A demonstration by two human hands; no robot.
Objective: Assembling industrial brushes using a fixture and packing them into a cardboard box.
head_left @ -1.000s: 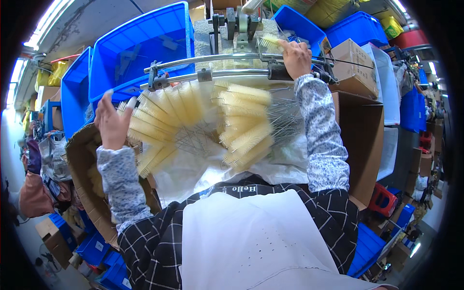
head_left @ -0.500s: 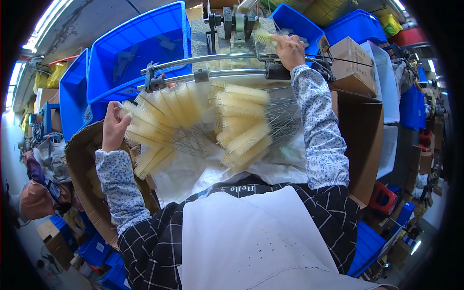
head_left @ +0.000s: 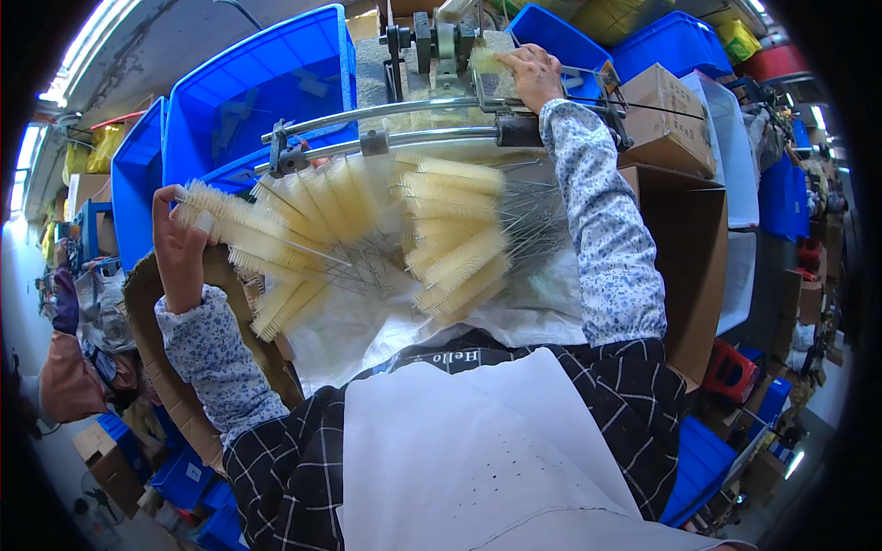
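Observation:
My left hand (head_left: 180, 246) is closed on the bristle end of a pale yellow bottle brush (head_left: 216, 213), at the left edge of a fanned pile of brushes (head_left: 333, 200). The wire stems of that pile point inward to the right. A second stack of brushes (head_left: 457, 225) lies right of it, stems toward my right arm. At the far side, my right hand (head_left: 535, 75) grips another brush (head_left: 487, 61), whose bristles are beside the metal machine (head_left: 445, 69). My fingers hide the rest of that brush.
Two steel rails (head_left: 413, 138) run across in front of the machine. A big blue bin (head_left: 262, 96) stands at far left, and another blue bin (head_left: 560, 46) behind my right hand. Open cardboard boxes (head_left: 680, 266) flank me. White plastic sheeting (head_left: 344, 335) lies under the brushes.
My left hand has moved left, drawing a brush outward from the pile's edge. My right hand has shifted slightly up and left, its brush now closer to the machine.

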